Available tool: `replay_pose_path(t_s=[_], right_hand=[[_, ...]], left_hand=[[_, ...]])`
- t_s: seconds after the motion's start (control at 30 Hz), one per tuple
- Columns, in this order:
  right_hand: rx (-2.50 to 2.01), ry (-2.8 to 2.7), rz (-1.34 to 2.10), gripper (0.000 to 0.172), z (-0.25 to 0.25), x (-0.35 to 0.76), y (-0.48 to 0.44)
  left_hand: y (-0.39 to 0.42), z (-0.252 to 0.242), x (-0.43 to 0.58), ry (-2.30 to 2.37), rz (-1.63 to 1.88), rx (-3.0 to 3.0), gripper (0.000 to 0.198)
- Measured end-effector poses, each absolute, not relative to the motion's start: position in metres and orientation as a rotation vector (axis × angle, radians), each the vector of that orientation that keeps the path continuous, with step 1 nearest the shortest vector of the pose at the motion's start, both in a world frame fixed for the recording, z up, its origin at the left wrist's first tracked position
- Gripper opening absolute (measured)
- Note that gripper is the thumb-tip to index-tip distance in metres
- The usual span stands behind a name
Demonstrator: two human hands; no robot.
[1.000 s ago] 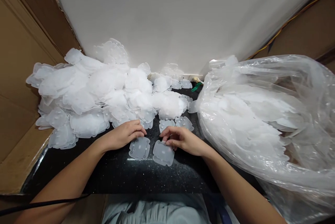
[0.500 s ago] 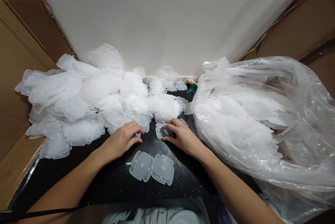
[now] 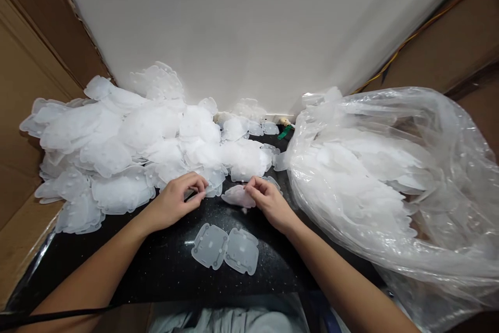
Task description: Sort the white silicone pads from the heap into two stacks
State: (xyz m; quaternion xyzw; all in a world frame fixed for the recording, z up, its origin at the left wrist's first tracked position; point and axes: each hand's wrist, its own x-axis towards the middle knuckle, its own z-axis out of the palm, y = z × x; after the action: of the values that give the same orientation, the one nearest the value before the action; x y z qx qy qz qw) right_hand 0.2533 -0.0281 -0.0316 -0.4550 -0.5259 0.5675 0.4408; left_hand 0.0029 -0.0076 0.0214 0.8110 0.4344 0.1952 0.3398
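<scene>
Right hand (image 3: pixel 273 205): fingers pinch a translucent plate (image 3: pixel 237 196). Left hand (image 3: pixel 176 200): fingers curled beside plate pile (image 3: pixel 150 128), grip unclear. Two flat plates (image 3: pixel 209 246) adjoin on tabletop (image 3: pixel 163 273).

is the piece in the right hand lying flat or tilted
Tilted: the piece in the right hand shows as a narrow shape, while the two front pieces lie flat, showing their broad faces.

Head-worn camera is looking forward and down from near side, sitting close above black tabletop (image 3: pixel 163 273), facing pale wall (image 3: pixel 268 26).
</scene>
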Motion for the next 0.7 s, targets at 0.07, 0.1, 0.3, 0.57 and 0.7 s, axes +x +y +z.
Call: replay_pose_path(t_s=[0.07, 0.1, 0.3, 0.57, 0.7], right_hand=[[-1.054, -0.953, 1.699, 0.035, -0.033, 0.252, -0.026], [-1.019, -0.823, 1.791, 0.037, -0.034, 0.252, -0.025], [-0.933, -0.583, 1.95, 0.037, -0.039, 0.262, -0.019], [-0.943, -0.603, 1.964, 0.023, -0.039, 0.268, -0.02], [-0.965, -0.619, 1.963, 0.025, -0.036, 0.267, -0.022]], left_hand=[[-0.006, 0.017, 0.005, 1.151, 0.581, 1.915, 0.016], [-0.005, 0.015, 0.005, 1.167, 0.61, 1.898, 0.018], [-0.007, 0.016, 0.003, 1.202, 0.76, 1.973, 0.019], [-0.006, 0.012, 0.005, 1.103, 0.495, 1.895, 0.019], [-0.005, 0.005, 0.007, 1.123, 0.452, 1.825, 0.043]])
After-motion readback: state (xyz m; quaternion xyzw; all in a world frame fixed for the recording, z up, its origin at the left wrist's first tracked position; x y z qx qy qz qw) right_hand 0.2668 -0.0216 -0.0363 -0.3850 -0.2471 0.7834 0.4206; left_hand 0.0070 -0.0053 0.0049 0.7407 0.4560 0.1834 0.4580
